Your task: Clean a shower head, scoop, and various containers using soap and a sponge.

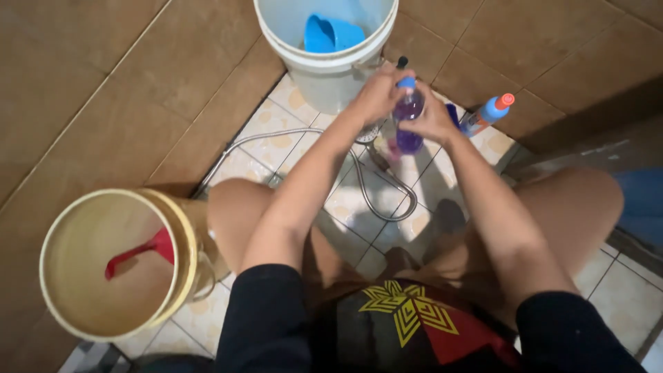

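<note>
Mid cap-twist: right hand (434,119) clasped round purple bottle (408,117), left hand (376,93) pinching blue cap (407,83). Next probably needs steady bottle, firmer twist.

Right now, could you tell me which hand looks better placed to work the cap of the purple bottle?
Probably the left. The left hand sits at the blue cap, while the right hand wraps the purple bottle lower down, steadying it.
</note>
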